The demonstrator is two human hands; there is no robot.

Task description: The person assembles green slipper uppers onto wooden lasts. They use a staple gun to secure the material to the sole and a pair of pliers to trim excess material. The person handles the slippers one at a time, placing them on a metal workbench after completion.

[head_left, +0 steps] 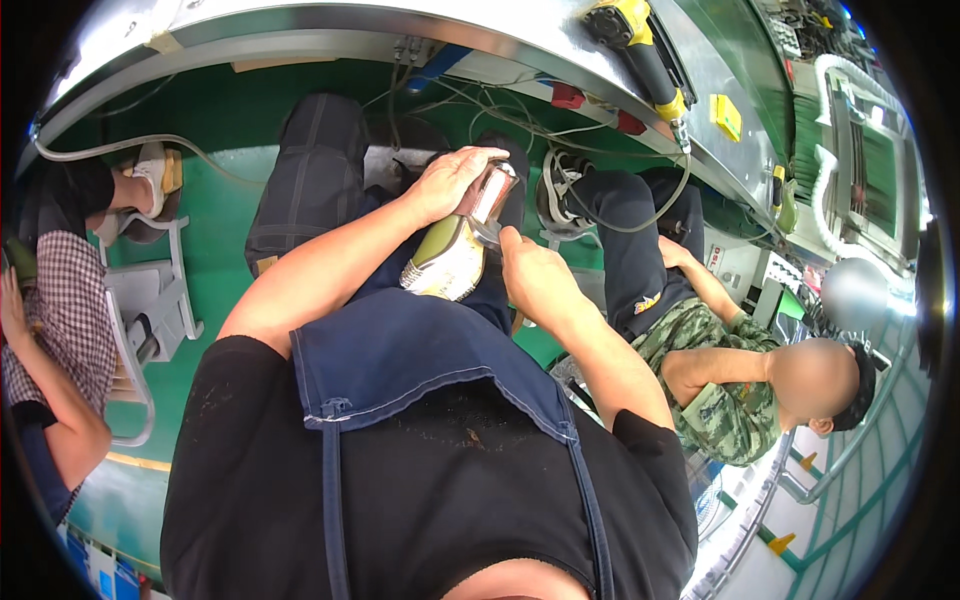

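In my lap, over a dark blue apron (400,345), rests what looks like a shoe upper on a last (447,258), olive green with a pale underside and a row of stitches or tacks along its edge. A shiny brown and metallic part (492,195) forms its far end. My left hand (455,185) is wrapped over that far end. Close against the right side of the shoe, my right hand (540,275) is closed in a fist. A grey, metallic-looking piece shows beside its thumb, but what the fingers hold is mostly hidden.
Ahead runs a metal workbench (400,25) with a yellow and black power tool (640,50) and a yellow block (726,117). A hose (683,185) and cables hang below. One person in camouflage (720,380) sits at right; another in a checked garment (65,300) sits at left beside a grey chair (150,320).
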